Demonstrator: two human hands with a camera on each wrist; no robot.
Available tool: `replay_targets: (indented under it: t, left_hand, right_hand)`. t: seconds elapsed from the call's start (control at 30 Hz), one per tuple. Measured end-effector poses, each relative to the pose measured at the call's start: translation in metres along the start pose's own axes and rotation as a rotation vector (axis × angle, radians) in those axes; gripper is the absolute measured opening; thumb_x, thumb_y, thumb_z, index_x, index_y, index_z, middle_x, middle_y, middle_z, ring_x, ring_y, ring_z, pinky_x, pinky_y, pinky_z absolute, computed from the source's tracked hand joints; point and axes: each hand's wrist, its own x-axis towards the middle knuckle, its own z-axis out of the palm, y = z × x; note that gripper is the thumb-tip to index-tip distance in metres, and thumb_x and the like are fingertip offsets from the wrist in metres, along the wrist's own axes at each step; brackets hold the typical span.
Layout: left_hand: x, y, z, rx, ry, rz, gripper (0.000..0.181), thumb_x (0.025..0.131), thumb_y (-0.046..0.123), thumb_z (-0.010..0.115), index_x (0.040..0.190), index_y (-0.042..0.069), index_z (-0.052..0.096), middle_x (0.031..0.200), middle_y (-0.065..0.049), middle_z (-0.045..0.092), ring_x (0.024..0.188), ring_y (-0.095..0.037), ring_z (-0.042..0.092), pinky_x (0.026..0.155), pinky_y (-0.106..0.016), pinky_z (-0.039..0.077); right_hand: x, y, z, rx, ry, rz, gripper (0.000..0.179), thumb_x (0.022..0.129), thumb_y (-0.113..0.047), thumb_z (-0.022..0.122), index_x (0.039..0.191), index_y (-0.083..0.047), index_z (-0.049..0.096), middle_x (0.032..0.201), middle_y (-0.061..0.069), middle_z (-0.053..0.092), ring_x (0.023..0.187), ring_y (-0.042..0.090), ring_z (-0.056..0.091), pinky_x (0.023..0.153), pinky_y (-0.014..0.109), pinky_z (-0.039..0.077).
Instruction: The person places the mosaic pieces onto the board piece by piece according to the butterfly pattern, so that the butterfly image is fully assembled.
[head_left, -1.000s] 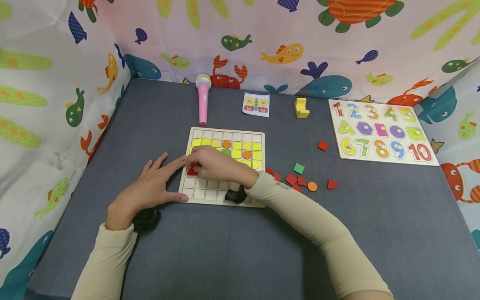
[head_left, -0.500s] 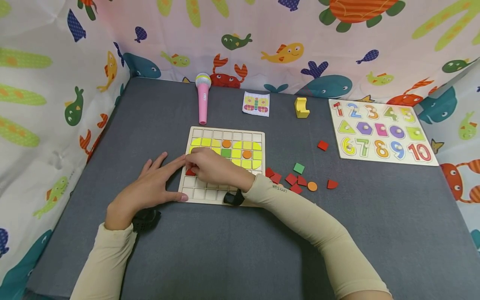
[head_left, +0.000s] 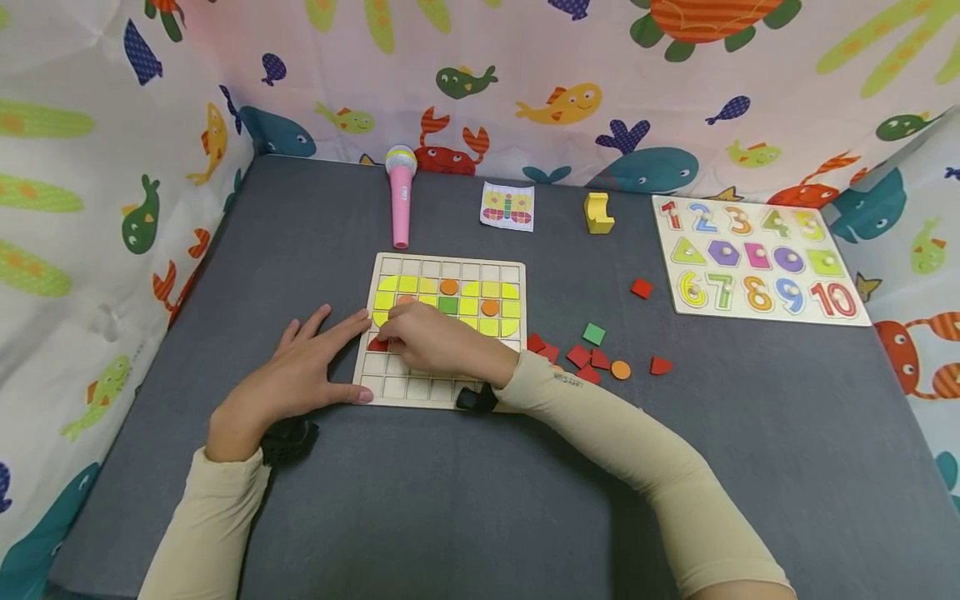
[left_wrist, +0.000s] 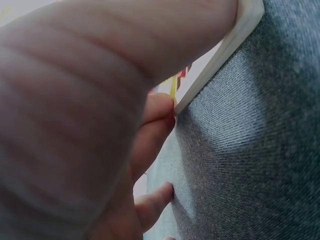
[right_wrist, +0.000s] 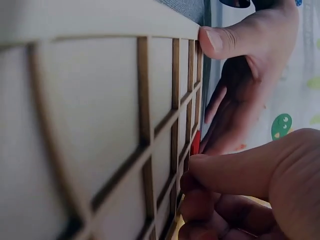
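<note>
A wooden grid board [head_left: 420, 387] lies on the grey table, its upper cells filled with yellow, orange and green tiles. My left hand [head_left: 288, 379] spreads along the board's left side, thumb at the lower left corner and forefinger at the edge. In the left wrist view, the board's edge [left_wrist: 215, 67] meets these fingers. My right hand [head_left: 442, 340] reaches over the board with curled fingers, pinching a red tile [head_left: 377, 344] at a left-hand cell. Beside my right thumb [right_wrist: 225, 172], the red tile [right_wrist: 195, 143] shows only partly; the fingers hide the rest.
Several loose red tiles [head_left: 578, 356], a green square [head_left: 594, 334] and an orange disc [head_left: 620, 369] lie right of the board. Behind it are a pink toy microphone [head_left: 401, 200], a butterfly pattern card [head_left: 507, 207] and a yellow block [head_left: 598, 213]. A number puzzle [head_left: 761, 258] lies at right.
My right hand has shifted slightly downward at the red tile, uncovering more of the yellow tiles and an orange disc above it. My left hand stays at the board's edge.
</note>
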Motion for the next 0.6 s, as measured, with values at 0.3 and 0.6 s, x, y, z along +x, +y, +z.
replay_targets:
  t: [0.3, 0.6]
  left_hand:
    - [0.001, 0.002, 0.000, 0.006, 0.000, -0.007, 0.107, 0.086, 0.045, 0.091, 0.170, 0.014, 0.032, 0.175, -0.014, 0.027, 0.159, -0.053, 0.004, 0.121, -0.075, -0.004]
    - [0.000, 0.002, 0.003, 0.004, -0.009, -0.020, 0.110, 0.085, 0.046, 0.091, 0.170, 0.013, 0.031, 0.175, -0.015, 0.026, 0.159, -0.054, 0.003, 0.121, -0.074, -0.005]
  right_hand:
    - [-0.030, 0.006, -0.018, 0.015, -0.007, 0.021, 0.019, 0.103, 0.002, 0.064, 0.107, -0.003, 0.082, 0.097, 0.005, 0.072, 0.090, 0.016, 0.063, 0.084, 0.023, 0.051]
    - [-0.090, 0.034, -0.045, 0.029, 0.119, 0.102, 0.012, 0.100, 0.000, 0.073, 0.109, -0.001, 0.081, 0.104, 0.008, 0.075, 0.094, 0.020, 0.067, 0.088, 0.031, 0.057]
